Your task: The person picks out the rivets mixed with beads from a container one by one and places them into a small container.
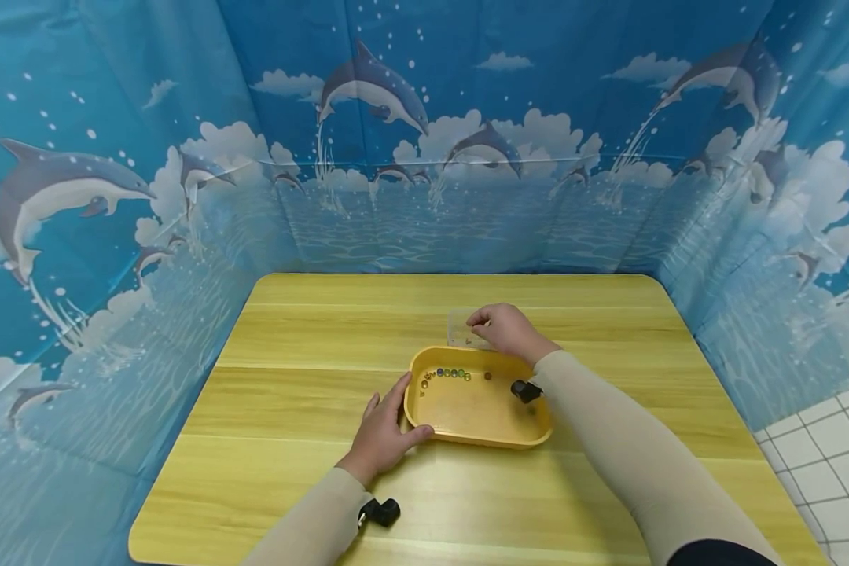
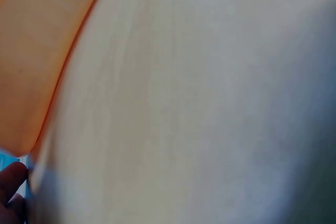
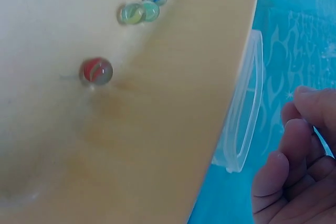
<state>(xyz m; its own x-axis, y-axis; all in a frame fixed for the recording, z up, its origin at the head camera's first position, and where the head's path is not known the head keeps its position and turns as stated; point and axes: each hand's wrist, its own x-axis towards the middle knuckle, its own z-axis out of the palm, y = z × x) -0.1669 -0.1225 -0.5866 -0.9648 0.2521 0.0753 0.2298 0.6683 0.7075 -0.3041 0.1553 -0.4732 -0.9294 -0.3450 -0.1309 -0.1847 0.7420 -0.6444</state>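
Note:
A yellow plastic basin (image 1: 477, 432) sits on the table. My left hand (image 1: 382, 440) rests against its near left corner, fingers along the outer left side and thumb at the front rim. Inside the basin, a row of blue and green marbles (image 1: 454, 373) lies along the far wall. To their right is a single red marble (image 3: 96, 72). Small amber-coloured pieces (image 1: 425, 384) lie at the left end. My right hand (image 1: 505, 328) hovers over a clear plastic box (image 1: 460, 326) behind the basin, thumb and forefinger close together; I cannot tell whether something small is between them.
The wood-grain table (image 1: 290, 393) has rounded corners. A blue dolphin-print curtain (image 1: 424, 212) surrounds its back and sides. A few small brownish bits (image 1: 468, 341) show in the clear box. White tiles (image 1: 835, 464) are visible at the far right.

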